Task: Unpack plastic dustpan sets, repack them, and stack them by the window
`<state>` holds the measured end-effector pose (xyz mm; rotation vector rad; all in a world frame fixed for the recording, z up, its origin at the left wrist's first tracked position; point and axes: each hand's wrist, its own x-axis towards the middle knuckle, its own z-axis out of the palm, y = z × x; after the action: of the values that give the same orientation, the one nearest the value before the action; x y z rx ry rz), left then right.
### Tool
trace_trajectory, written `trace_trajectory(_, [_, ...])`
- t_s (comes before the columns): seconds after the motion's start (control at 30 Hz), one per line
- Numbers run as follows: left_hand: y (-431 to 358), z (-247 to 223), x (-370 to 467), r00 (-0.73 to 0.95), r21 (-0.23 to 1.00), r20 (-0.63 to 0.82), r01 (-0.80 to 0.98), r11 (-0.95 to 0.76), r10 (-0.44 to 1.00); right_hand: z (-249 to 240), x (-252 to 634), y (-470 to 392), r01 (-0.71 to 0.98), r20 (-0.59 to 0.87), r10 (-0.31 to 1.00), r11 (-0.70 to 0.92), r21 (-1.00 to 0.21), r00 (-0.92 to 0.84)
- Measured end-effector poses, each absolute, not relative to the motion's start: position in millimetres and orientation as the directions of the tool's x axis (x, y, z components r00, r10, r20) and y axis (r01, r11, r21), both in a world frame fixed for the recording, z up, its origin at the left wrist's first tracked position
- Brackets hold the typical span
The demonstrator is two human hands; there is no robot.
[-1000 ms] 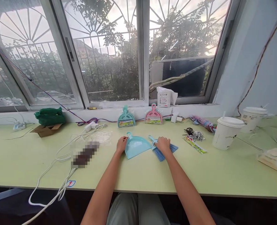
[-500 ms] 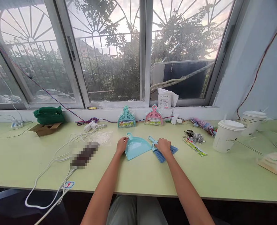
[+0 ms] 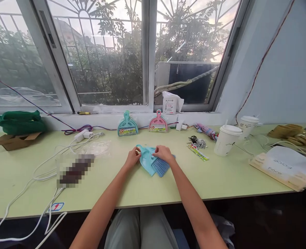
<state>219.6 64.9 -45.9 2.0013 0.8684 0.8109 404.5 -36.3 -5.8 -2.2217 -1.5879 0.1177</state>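
Brush [image 3: 160,168] now over dustpan [image 3: 145,159], seemingly within right grip [image 3: 164,153]

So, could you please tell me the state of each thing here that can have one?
Blue dustpan: held by the left hand, partly covered by the brush.
Brush: held by the right hand, bristles spread.
Near cup: upright, lid on, straw in.
Far cup: upright, lid on.
Cardboard box: flaps open.
Green dustpan sets: standing, labelled.
Pink dustpan set: standing, labelled.
Loose label: lying flat.
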Motion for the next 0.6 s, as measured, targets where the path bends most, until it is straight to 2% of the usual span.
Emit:
trace_trajectory(0.13, [48.9,-45.7,229.4,0.726,0.879,0.178,0.186,-0.439,0.664,-18.3,389.7,-30.4,0.939,0.210,0.941,-0.201,-0.280,0.265])
trace_trajectory(0.2, [47.3,-43.1,227.9,0.772,0.830,0.206,0.188,-0.525,0.602,-23.1,389.9,-27.9,0.943,0.253,0.934,-0.181,-0.281,0.254])
trace_trajectory(0.23, [47.9,-41.3,226.0,0.768,0.765,0.255,0.212,-0.608,0.588,-25.0,391.3,-26.8,0.941,0.266,0.930,-0.173,-0.290,0.253])
trace_trajectory(0.3, [50.7,-37.9,220.8,0.732,0.541,0.391,0.308,-0.783,0.558,-28.2,394.5,-24.6,0.934,0.289,0.922,-0.159,-0.319,0.256])
trace_trajectory(0.4, [56.2,-35.6,213.7,0.711,0.175,0.523,0.450,-0.876,0.470,-32.4,396.5,-21.2,0.921,0.311,0.924,-0.092,-0.380,0.221])
trace_trajectory(0.5, [60.1,-37.5,211.2,0.789,-0.053,0.512,0.424,-0.904,0.340,-37.7,394.4,-16.5,0.895,0.326,0.935,0.021,-0.445,0.140])
trace_trajectory(0.6, [61.6,-41.0,212.7,0.875,-0.180,0.432,0.319,-0.930,0.216,-44.2,392.3,-10.9,0.878,0.347,0.931,0.067,-0.475,0.116])
